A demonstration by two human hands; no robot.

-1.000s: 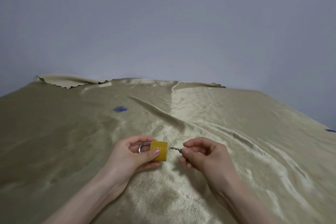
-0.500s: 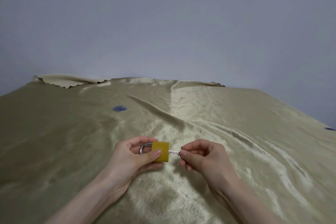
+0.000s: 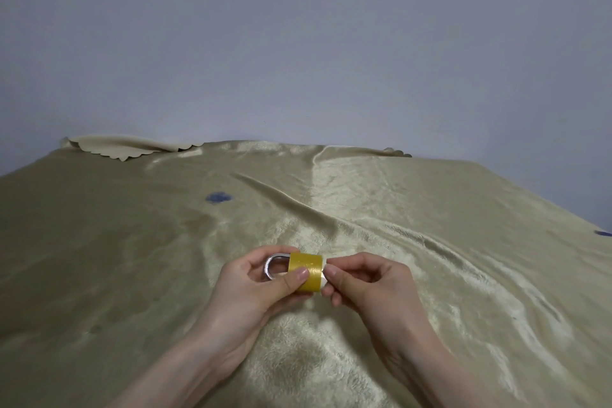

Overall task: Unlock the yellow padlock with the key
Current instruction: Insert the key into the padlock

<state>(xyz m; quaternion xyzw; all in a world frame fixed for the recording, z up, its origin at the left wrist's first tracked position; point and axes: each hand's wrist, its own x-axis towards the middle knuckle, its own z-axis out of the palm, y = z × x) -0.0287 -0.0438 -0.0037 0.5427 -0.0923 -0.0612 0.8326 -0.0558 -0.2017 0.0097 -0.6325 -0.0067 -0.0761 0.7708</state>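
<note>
My left hand [image 3: 261,288] holds the yellow padlock [image 3: 306,267] sideways, thumb across its front, silver shackle [image 3: 272,267] pointing left and seated in the body. My right hand [image 3: 367,283] pinches the key right against the padlock's right end. The key is almost wholly hidden between my fingertips and the lock body; its blade is not visible. Both hands hover just above the cloth.
A shiny golden-beige plush cloth [image 3: 430,242] covers the whole surface, with creases running through the middle. A small blue mark [image 3: 217,197] lies on it at the back left. The cloth's scalloped edge [image 3: 126,147] is folded over by the grey wall.
My right hand has moved left, and the key blade, visible with a gap before, has gone into the padlock's end. The left hand and padlock stay nearly still.
</note>
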